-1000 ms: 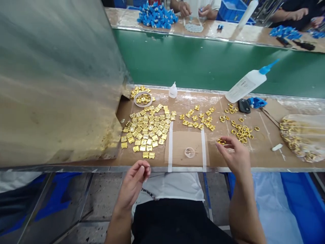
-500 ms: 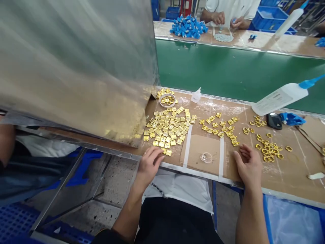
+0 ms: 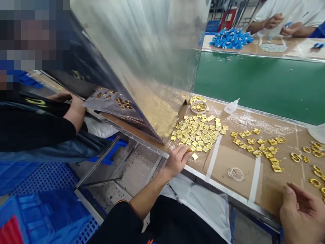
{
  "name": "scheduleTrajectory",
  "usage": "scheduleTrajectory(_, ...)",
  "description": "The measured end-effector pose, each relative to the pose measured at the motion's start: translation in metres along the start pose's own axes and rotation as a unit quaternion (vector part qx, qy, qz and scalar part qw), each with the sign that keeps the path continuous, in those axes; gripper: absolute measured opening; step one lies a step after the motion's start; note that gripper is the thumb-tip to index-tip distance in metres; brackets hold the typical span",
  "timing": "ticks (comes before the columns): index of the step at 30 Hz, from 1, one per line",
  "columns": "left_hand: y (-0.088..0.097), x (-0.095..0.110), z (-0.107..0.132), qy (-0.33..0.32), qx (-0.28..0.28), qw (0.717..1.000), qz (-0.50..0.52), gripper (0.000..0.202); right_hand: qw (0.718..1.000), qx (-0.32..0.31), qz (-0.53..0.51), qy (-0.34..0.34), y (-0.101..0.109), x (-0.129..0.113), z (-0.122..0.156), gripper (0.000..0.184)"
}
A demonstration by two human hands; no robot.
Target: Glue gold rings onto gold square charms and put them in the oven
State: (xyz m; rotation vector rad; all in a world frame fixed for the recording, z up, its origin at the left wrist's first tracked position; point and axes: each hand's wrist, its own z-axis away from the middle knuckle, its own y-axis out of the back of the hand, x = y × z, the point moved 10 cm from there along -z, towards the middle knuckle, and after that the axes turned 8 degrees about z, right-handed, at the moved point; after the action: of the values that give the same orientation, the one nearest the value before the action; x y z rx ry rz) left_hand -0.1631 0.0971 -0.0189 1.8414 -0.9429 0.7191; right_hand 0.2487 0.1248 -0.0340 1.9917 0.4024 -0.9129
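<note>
My left hand (image 3: 177,161) is at the near edge of a spread of small gold square pieces (image 3: 200,132). Its thumb and fingertips close on one gold square piece (image 3: 189,150), mostly hidden by the fingers. Another gold square lies just beside the fingertips. My right hand (image 3: 302,211) rests at the table's near edge at the lower right, fingers loosely curled, thumb apart, nothing visible in it. Gold rings (image 3: 315,183) lie just beyond it. Between the hands, a small clear round dish (image 3: 237,174) sits on a taped cardboard sheet (image 3: 231,157).
More gold pieces (image 3: 264,145) lie right of the squares. A white ring (image 3: 198,107) encloses several gold parts beside a small white dropper bottle (image 3: 231,106). A metal panel (image 3: 152,61) stands at the left. Across the green belt (image 3: 254,78), another person's hands work near blue parts (image 3: 231,38).
The view has swung left, bringing a neighbouring person behind the panel into sight. My left hand stays at the near gold squares, its fingertips now closer around one. My right hand remains loosely curled.
</note>
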Motion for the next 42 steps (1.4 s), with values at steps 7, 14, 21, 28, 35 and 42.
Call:
scheduleTrajectory(7, -0.048, 0.015, 0.012, 0.139, -0.003, 0.961, 0.239, 0.005, 0.974, -0.205, -0.070, 0.063, -0.039, -0.045, 0.054, 0.037)
scheduleTrajectory(14, -0.091, 0.013, 0.021, 0.230, -0.050, 0.909, 0.344, 0.013, 0.959, -0.243, -0.127, 0.073, -0.059, -0.073, 0.057, 0.021)
scheduleTrajectory(21, -0.096, 0.015, 0.016, 0.213, -0.085, 0.914, 0.336, 0.017, 0.960, -0.238, -0.119, 0.090, -0.062, -0.089, 0.045, 0.016)
scheduleTrajectory(28, -0.089, 0.016, 0.013, 0.191, -0.107, 0.927, 0.306, 0.018, 0.951, -0.244, -0.115, 0.154, -0.064, -0.107, 0.046, 0.013)
scheduleTrajectory(35, -0.092, 0.015, 0.015, 0.204, -0.115, 0.917, 0.322, 0.019, 0.946, -0.213, -0.028, 0.241, -0.063, -0.121, 0.047, 0.019)
scheduleTrajectory(42, -0.094, 0.016, 0.015, 0.209, -0.124, 0.913, 0.327, 0.019, 0.947, -0.221, -0.034, 0.229, -0.053, -0.121, 0.038, 0.019)
